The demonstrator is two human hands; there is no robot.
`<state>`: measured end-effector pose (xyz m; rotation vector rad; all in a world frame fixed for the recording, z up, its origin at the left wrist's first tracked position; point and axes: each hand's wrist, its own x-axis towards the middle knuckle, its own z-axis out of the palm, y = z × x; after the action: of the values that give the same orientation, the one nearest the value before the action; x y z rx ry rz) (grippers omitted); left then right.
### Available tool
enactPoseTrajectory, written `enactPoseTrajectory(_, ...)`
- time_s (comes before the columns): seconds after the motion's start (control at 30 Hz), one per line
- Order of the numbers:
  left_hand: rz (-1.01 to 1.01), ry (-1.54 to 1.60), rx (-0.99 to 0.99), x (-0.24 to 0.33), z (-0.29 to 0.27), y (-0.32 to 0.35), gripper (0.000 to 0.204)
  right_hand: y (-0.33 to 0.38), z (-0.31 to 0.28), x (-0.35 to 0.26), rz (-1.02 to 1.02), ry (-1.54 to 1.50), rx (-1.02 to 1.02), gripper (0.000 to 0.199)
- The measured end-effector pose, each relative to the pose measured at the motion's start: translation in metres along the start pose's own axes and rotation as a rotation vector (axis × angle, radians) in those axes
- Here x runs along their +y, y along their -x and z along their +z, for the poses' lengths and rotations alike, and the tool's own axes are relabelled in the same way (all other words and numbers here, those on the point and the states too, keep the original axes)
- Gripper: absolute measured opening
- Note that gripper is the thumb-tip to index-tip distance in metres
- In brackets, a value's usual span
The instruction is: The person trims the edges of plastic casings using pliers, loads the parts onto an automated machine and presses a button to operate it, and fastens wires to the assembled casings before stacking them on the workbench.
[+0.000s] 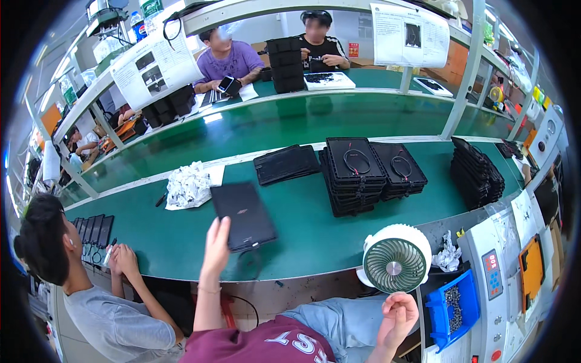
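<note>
My left hand [216, 247] reaches up over the front edge of the green table [302, 233] and grips the near left edge of a flat black panel [243, 213], which lies slanted there. A thin black cable loop [249, 264] lies just below the panel. My right hand [396, 317] hovers low beside my lap, below a small white and green desk fan [395, 259]. Its fingers are curled in and nothing shows in them.
Stacks of black trays [354, 175], [399, 169], [476, 170] and a flat pile [285, 163] stand further back. Crumpled white paper [189, 184] lies at left. A blue bin of small screws [451, 308] sits at right. A person in grey [103, 302] sits to my left.
</note>
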<state>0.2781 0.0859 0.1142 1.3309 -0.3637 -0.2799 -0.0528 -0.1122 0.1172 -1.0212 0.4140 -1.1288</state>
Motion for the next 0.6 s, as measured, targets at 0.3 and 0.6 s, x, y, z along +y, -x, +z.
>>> enactPoseTrajectory(0.3,-0.421,-0.464,0.415,0.036,-0.132,0.026,0.026,0.005,0.006,0.004,0.133,-0.019,-0.117,0.033)
enactPoseTrajectory(0.6,0.735,0.111,-0.082,0.122,0.085,0.027,0.029,0.024,-0.014,-0.001,0.177,-0.051,-0.028,0.013)
